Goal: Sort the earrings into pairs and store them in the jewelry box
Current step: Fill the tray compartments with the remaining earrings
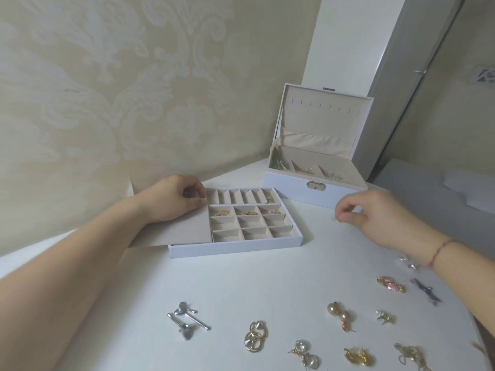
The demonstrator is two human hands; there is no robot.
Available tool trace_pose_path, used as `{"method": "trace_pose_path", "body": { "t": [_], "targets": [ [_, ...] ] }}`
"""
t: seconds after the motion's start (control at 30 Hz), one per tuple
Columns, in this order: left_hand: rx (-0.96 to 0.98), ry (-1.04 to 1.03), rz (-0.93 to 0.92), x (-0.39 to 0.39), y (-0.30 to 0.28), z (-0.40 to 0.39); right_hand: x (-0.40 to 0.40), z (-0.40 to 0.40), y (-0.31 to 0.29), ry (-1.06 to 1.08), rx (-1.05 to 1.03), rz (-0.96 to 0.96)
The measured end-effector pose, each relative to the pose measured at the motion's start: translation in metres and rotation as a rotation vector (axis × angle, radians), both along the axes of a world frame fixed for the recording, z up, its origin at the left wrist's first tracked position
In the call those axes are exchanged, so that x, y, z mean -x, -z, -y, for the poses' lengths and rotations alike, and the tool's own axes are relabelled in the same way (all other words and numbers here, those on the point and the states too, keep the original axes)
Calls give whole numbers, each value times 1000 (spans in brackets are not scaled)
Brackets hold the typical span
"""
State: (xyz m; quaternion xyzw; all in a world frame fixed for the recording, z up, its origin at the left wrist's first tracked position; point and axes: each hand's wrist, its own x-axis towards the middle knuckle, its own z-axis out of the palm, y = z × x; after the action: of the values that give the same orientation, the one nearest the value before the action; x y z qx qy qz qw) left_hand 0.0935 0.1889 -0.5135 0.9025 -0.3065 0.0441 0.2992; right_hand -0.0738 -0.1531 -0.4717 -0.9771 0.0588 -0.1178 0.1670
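The white divided tray (235,244) lies in the middle of the table, with gold earrings (247,212) in three of its square cells. My left hand (179,200) grips the far corner of a beige pad (184,230) that lies tilted over the tray's left part. My right hand (375,216) hovers just above the table to the right, thumb and forefinger pinched on something tiny and pale. Loose earrings lie near me: a silver pair (187,319), gold hoops (255,336), pearl-gold drops (341,314) and a pink one (391,284).
The open white jewelry box (294,182) stands at the back right, its lid up and a few pieces in its compartments. More earrings lie at the front right: crystal (304,354), gold leaf (357,357), dark blue (426,291). A patterned wall stands behind the table.
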Motion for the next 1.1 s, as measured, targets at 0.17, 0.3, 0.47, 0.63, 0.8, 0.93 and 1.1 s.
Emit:
{"method": "trace_pose_path", "body": {
  "t": [0.17, 0.3, 0.47, 0.63, 0.8, 0.93, 1.1],
  "targets": [
    [-9, 1, 3, 2, -1, 0, -51, -56, -15, -68, -451, 112],
    [1, 1, -9, 1, -1, 0, -82, -85, -8, -42, -619, 40],
    [4, 2, -18, 2, -3, 0, -100, -87, 4, 15, -642, -53],
    [10, -1, -19, 2, -2, 0, -95, -80, 5, 19, -676, -61],
    [9, -1, -20, 2, -3, 0, -82, -67, 1, 29, -713, -35],
    [-2, -5, -24, 2, -3, -1, -63, -40, -9, 77, -721, 28],
    [-18, -25, -7, 3, -3, 0, -12, 12, -24, 127, -565, 1]
  ]
}}
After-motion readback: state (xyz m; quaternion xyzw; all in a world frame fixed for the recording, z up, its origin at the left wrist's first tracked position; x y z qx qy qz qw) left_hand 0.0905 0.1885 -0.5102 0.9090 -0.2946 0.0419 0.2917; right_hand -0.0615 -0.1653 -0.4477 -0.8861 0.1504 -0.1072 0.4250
